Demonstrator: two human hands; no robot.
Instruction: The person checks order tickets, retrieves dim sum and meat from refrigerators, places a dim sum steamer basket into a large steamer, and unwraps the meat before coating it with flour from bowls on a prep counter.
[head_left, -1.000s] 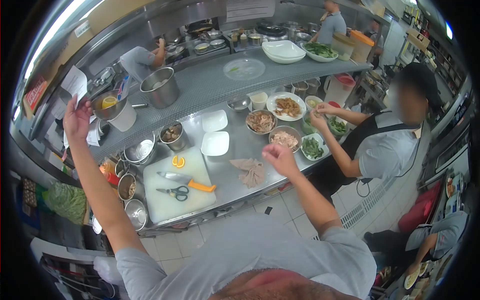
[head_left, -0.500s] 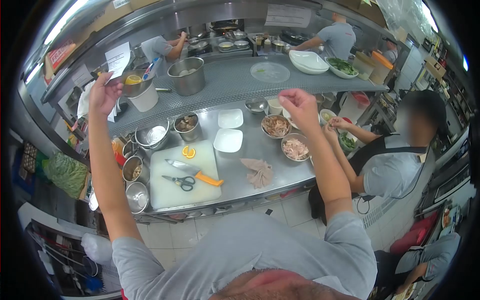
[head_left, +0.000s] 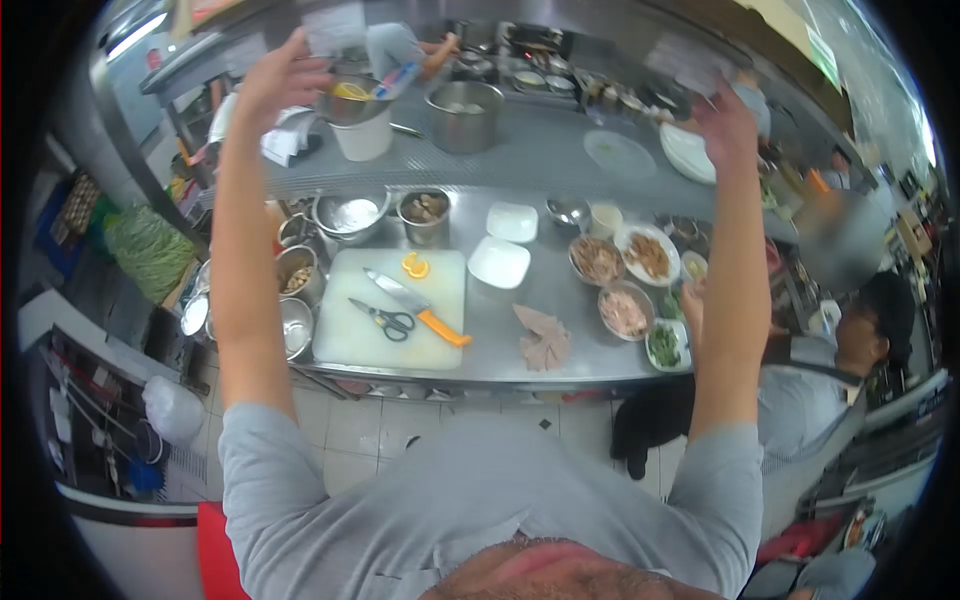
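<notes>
My left hand [head_left: 275, 88] is raised at the upper left, fingers apart and somewhat blurred. It is beside a paper slip [head_left: 335, 27] on the overhead rail and the steel bowl with cut lemon [head_left: 350, 91]. My right hand [head_left: 728, 128] is up at the upper right, its smeared fingers at the lower edge of a paper sheet [head_left: 688, 63]; I cannot tell whether they grip it. Below, a white cutting board [head_left: 345, 345] bears an orange-handled knife [head_left: 400, 292], scissors [head_left: 390, 322] and orange-yellow citrus slices [head_left: 415, 265].
Two white square dishes [head_left: 499, 262] and a crumpled cloth [head_left: 542, 337] lie on the steel counter. Bowls of shredded meat [head_left: 597, 260] stand at the right, near a co-worker [head_left: 810, 390]. A steel pot [head_left: 465, 118] stands on the shelf; metal containers [head_left: 297, 272] line the left.
Both my hands have risen, the right one also moving outward to the right to the hanging sheet. The view has shifted, and the co-worker at the right leans lower.
</notes>
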